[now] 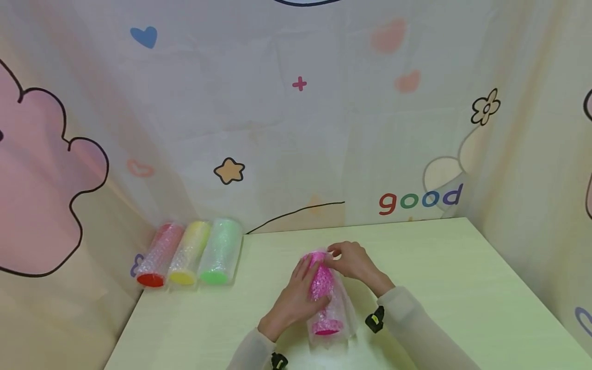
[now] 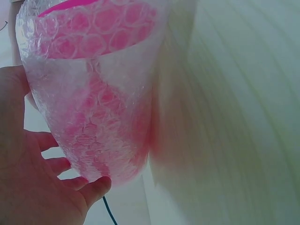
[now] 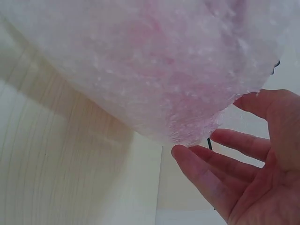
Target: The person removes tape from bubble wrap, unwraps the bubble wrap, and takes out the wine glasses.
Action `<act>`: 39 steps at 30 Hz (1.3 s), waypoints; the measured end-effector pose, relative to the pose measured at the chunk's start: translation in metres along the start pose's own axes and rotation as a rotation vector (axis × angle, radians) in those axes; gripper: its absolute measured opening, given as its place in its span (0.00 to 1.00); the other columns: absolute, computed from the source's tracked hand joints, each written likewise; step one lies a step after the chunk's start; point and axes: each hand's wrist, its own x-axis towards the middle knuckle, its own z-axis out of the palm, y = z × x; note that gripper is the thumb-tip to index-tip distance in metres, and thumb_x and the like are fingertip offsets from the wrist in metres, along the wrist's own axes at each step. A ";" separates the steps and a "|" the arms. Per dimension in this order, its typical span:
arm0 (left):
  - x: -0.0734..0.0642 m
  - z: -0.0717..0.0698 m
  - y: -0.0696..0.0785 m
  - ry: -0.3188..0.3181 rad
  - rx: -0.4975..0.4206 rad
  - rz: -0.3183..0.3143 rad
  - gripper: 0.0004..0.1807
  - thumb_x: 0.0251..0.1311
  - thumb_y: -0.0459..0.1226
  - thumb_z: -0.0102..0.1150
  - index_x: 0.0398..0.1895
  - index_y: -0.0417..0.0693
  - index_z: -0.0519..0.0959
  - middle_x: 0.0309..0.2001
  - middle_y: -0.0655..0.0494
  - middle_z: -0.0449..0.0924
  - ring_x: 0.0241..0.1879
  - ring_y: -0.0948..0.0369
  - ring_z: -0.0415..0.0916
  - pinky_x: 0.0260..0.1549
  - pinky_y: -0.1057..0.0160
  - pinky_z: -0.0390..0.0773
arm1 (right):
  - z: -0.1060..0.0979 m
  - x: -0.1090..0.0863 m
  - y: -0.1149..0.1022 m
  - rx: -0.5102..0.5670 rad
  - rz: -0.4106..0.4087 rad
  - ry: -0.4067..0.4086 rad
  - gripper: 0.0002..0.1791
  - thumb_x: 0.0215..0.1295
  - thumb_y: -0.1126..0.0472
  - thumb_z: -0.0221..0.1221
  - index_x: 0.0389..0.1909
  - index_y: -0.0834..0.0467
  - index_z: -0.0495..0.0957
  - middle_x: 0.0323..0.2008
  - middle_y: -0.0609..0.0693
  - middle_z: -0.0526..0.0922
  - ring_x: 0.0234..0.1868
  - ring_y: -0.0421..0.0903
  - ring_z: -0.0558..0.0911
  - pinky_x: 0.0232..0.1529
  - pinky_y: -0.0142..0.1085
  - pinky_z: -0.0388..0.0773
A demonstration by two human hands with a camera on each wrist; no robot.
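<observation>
A pink piece (image 1: 322,284), narrow in the middle and flared at its near end, lies on the table inside clear bubble wrap (image 2: 56,96). My left hand (image 1: 298,295) holds it across the top, with the fingers along its far left part and the thumb reaching over to the right. At the far end my right hand (image 1: 353,260) pinches the wrap between thumb and fingertips. A loose flap of the bubble wrap spreads to the right of the piece. In the right wrist view the wrap hides most of the pink surface.
Three bubble-wrapped rolls lie side by side at the table's back left: a red one (image 1: 159,254), a yellow one (image 1: 189,252) and a green one (image 1: 221,252). A printed curtain (image 1: 277,118) hangs behind the pale wooden table (image 1: 439,267).
</observation>
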 end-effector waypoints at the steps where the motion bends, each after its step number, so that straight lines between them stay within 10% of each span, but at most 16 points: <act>1: 0.000 0.000 0.000 0.000 -0.005 0.000 0.47 0.62 0.57 0.54 0.79 0.52 0.48 0.80 0.49 0.39 0.80 0.49 0.37 0.65 0.42 0.69 | 0.000 0.000 0.000 0.001 -0.002 -0.002 0.24 0.62 0.49 0.64 0.54 0.59 0.81 0.47 0.61 0.85 0.31 0.46 0.85 0.26 0.36 0.82; 18: 0.000 0.001 -0.002 -0.033 0.023 -0.016 0.48 0.61 0.60 0.53 0.79 0.51 0.49 0.81 0.52 0.39 0.80 0.50 0.37 0.70 0.45 0.63 | -0.001 0.002 0.014 -0.038 -0.030 0.092 0.04 0.60 0.63 0.63 0.33 0.57 0.86 0.33 0.51 0.88 0.34 0.46 0.83 0.32 0.36 0.82; 33: -0.003 0.000 -0.010 -0.025 0.057 0.007 0.46 0.62 0.59 0.55 0.78 0.53 0.51 0.80 0.55 0.43 0.79 0.53 0.44 0.70 0.49 0.64 | 0.000 0.003 0.040 0.011 0.037 0.073 0.05 0.63 0.64 0.60 0.35 0.58 0.84 0.28 0.51 0.86 0.23 0.40 0.81 0.23 0.32 0.73; 39: -0.003 -0.003 -0.008 -0.013 0.063 0.003 0.46 0.62 0.59 0.55 0.78 0.50 0.52 0.80 0.52 0.45 0.78 0.51 0.46 0.69 0.49 0.66 | 0.000 0.003 0.039 -0.009 -0.013 0.088 0.07 0.63 0.61 0.60 0.39 0.57 0.84 0.36 0.51 0.88 0.33 0.45 0.84 0.34 0.38 0.80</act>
